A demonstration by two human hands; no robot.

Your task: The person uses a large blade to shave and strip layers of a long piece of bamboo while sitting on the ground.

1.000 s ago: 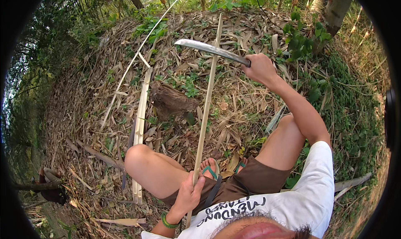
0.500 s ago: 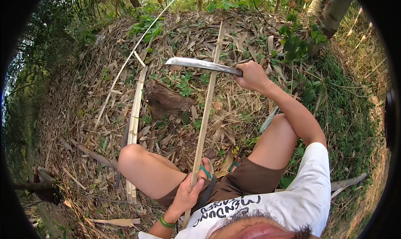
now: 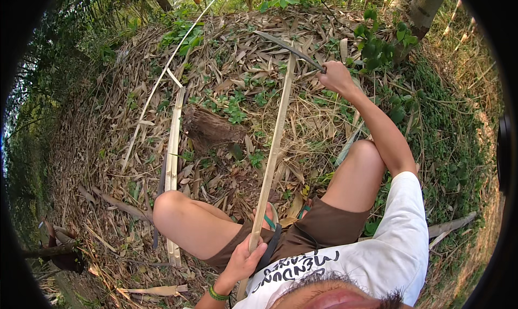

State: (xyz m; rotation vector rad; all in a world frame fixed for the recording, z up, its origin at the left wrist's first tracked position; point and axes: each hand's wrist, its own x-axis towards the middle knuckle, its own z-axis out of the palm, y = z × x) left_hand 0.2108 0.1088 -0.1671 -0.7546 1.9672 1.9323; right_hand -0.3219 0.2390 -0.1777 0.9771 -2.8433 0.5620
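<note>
My left hand (image 3: 244, 259) grips the near end of a long pale bamboo strip (image 3: 275, 144) that runs away from me between my bent knees. My right hand (image 3: 335, 76) is stretched out ahead and holds the handle of a curved machete (image 3: 285, 48). The blade lies across the far end of the strip, pointing left. I am squatting on leaf litter, with a foot in a green-strapped sandal (image 3: 268, 221) beside the strip.
A wide split bamboo slat (image 3: 172, 163) and a thin bamboo stick (image 3: 162, 79) lie on the dry leaves to my left. A dark stump (image 3: 208, 128) sits ahead. A tree trunk (image 3: 423, 9) stands at the far right, green plants around it.
My right hand has moved the machete farther away along the strip, from its middle toward its far end. My left hand keeps its hold.
</note>
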